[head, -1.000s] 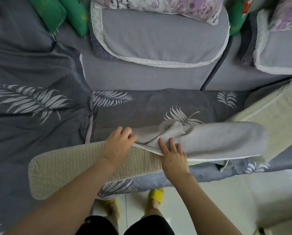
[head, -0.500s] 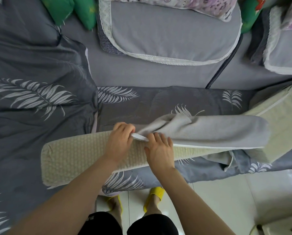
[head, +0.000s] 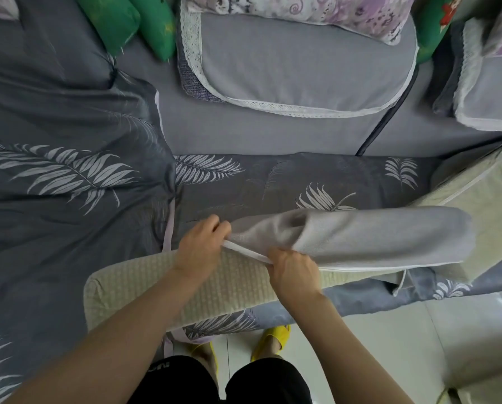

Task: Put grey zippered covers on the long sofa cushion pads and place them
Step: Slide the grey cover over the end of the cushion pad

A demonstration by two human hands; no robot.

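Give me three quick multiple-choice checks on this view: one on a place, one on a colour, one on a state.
1. Which end of the cushion pad lies outside the grey cover?
A. the person's left end
B. the person's right end
C. neither end

2. The slippers are:
A. green
B. purple
C. yellow

3. The left hand and right hand:
A. both lie flat on the pad
B. both grip the cover's open edge
C. both hang idle

Answers:
1 A, the bare textured pad sticks out at the left.
2 C, yellow shows on both feet on the floor.
3 B, the curled fingers of each hand pinch the white edge.
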